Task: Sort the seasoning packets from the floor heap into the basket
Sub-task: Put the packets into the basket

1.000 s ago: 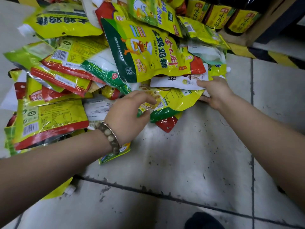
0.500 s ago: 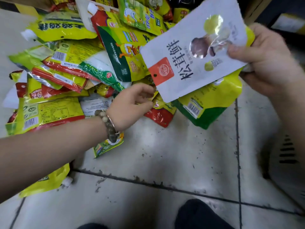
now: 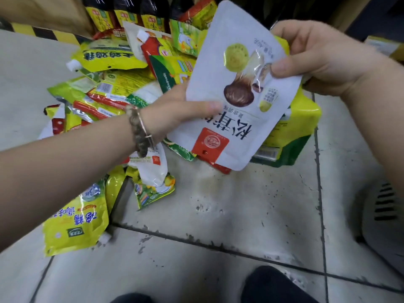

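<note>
A white seasoning packet [image 3: 220, 88] with a mushroom picture and a red label hangs upside down above the floor. My right hand [image 3: 323, 55] pinches its upper right edge together with a yellow-green packet [image 3: 293, 130] behind it. My left hand [image 3: 175, 110], with a bead bracelet on the wrist, holds the white packet's left edge, thumb on the front. The heap of yellow, green and red packets [image 3: 113, 88] lies on the tiled floor behind and left of my hands. A pale slotted basket [image 3: 384, 215] shows at the right edge.
More yellow packets [image 3: 74, 224] lie under my left forearm. Dark bottles with yellow labels [image 3: 129, 18] stand on a low shelf at the back, beside a yellow-black striped edge [image 3: 43, 33]. My dark shoe [image 3: 273, 285] is at the bottom. Grey floor tiles [image 3: 218, 215] lie below my hands.
My right hand lifted the white and yellow-green packets out of the heap. The white packet turned upside down, and my left hand left the heap and took hold of its left edge.
</note>
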### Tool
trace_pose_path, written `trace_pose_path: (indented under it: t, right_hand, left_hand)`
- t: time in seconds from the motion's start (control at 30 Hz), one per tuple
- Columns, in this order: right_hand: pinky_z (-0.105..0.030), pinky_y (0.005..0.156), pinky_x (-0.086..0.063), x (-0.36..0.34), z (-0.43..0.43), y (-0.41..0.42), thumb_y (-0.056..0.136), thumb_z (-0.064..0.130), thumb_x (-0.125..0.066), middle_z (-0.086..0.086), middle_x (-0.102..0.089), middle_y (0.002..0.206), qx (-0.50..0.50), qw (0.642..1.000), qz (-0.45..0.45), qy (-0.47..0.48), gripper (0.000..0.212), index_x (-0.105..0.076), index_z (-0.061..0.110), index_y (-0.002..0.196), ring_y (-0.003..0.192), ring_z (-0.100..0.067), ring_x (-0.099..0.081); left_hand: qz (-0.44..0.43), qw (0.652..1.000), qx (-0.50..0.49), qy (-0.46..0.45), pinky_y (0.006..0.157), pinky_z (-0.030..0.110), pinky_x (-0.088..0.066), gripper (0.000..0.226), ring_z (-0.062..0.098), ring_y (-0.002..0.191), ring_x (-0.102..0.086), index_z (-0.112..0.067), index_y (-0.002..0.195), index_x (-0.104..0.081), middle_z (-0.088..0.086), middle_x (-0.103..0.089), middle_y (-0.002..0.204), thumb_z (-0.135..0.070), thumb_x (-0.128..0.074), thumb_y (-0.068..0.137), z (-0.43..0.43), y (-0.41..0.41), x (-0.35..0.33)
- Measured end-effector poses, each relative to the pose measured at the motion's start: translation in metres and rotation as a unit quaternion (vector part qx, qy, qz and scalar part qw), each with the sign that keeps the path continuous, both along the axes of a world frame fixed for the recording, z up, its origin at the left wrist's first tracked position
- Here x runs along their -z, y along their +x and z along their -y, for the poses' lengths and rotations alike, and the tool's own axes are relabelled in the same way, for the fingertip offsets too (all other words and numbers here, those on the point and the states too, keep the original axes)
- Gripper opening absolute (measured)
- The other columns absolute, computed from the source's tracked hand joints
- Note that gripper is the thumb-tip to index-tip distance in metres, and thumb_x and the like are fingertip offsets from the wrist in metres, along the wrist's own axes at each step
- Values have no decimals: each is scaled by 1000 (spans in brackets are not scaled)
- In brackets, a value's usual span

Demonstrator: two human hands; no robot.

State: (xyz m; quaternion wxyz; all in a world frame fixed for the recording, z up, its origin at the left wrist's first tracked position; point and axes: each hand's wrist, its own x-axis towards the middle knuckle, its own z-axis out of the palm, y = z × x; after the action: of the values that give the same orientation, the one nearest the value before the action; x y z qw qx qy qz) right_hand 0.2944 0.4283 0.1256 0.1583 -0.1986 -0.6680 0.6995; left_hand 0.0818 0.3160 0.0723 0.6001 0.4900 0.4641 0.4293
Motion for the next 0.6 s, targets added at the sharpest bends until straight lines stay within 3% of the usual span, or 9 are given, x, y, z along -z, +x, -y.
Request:
trace_pose_path:
  t: [0.1,0.2,0.27,0.33,0.4,0.47,0.5,0.6]
  right_hand:
    - [-23,58,-56,6,-3,-9,60,9,-70,3,-74,74,69,998,4,-1,28,-68,20,85,65,-9,-70]
    - [-23,58,-55,18,-2,-17,77,1,-60,3,-73,70,169,985,35,-9,23,-61,16,95,63,-9,-70]
    - [-24,63,-56,25,2,-16,87,19,-54,2,-73,78,206,976,16,-74,13,-66,18,91,72,-12,-70]
    - [-32,76,-57,35,6,-4,82,48,-47,-3,-71,97,187,965,-11,-184,37,-70,20,91,92,-20,-69]
    - [-36,79,-57,47,18,5,74,55,-58,-2,-72,103,157,965,20,-211,41,-73,23,95,96,-20,-69]
    - [-34,71,-59,60,32,13,50,45,-86,-4,-74,95,156,960,77,-220,48,-76,20,90,83,-19,-72]
    - [-36,72,-59,64,39,14,45,39,-90,-8,-74,96,168,954,101,-228,56,-75,16,93,83,-21,-72]
    - [-45,82,-57,64,52,17,63,24,-76,-15,-72,103,255,938,121,-201,50,-66,8,109,90,-27,-70]
  left_hand:
    - [35,997,-4,-67,70,27,-58,30,14,79,-71,-17,96,-64,-2,-75,87,-11,-65,67,0,3,5]
    - [39,993,-62,-91,73,31,-59,33,18,79,-71,-15,95,-66,2,-75,89,-12,-78,65,3,3,12]
    - [56,990,-94,-93,71,31,-59,31,19,76,-71,-14,93,-67,3,-75,86,-16,-75,63,8,6,14]
    - [90,982,-134,-98,68,33,-60,33,20,75,-71,-11,96,-66,5,-75,87,-18,-67,64,9,6,11]
    - [118,971,-183,-98,66,35,-59,35,21,76,-71,-8,102,-65,7,-74,89,-16,-65,68,5,3,6]
    - [130,965,-204,-99,64,35,-59,27,20,75,-71,-10,101,-64,5,-74,86,-14,-64,75,-2,4,2]
    - [129,965,-208,-99,63,35,-59,20,20,75,-71,-11,100,-64,5,-74,85,-12,-62,80,-5,6,0]
    - [121,966,-211,-90,63,33,-59,13,18,75,-71,-11,101,-64,3,-74,86,-10,-58,88,-15,20,-3]
